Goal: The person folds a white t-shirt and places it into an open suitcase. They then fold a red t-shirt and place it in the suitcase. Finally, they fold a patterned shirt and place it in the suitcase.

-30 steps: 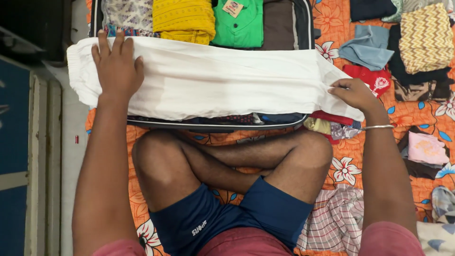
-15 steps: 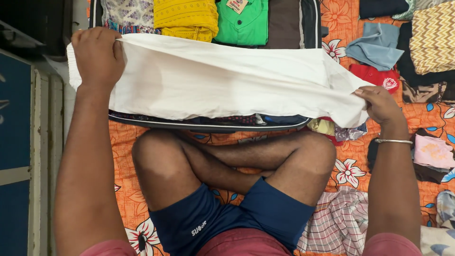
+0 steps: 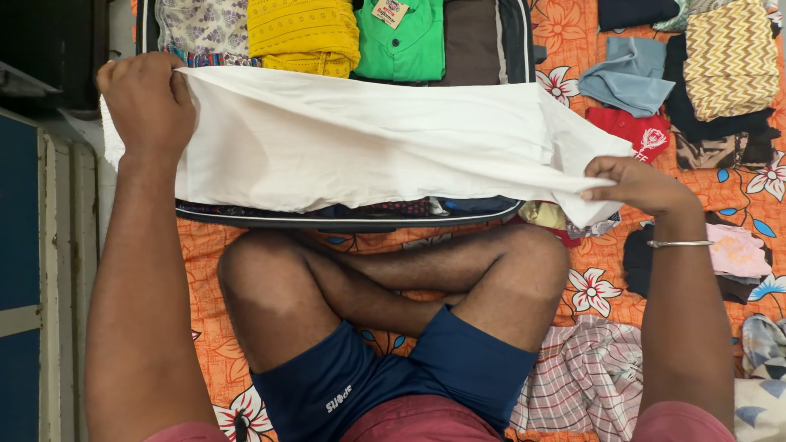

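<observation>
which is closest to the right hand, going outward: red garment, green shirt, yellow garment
From the right hand in the head view:
1. red garment, just above the hand.
2. green shirt, in the suitcase, up-left.
3. yellow garment, left of the green one.

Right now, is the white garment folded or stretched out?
Stretched out: the left hand and right hand hold the white garment taut across the open suitcase.

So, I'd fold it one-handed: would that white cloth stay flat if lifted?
Probably not: the white cloth sags and creases between the left hand and right hand, so it looks floppy. It seems thin and light.
</observation>
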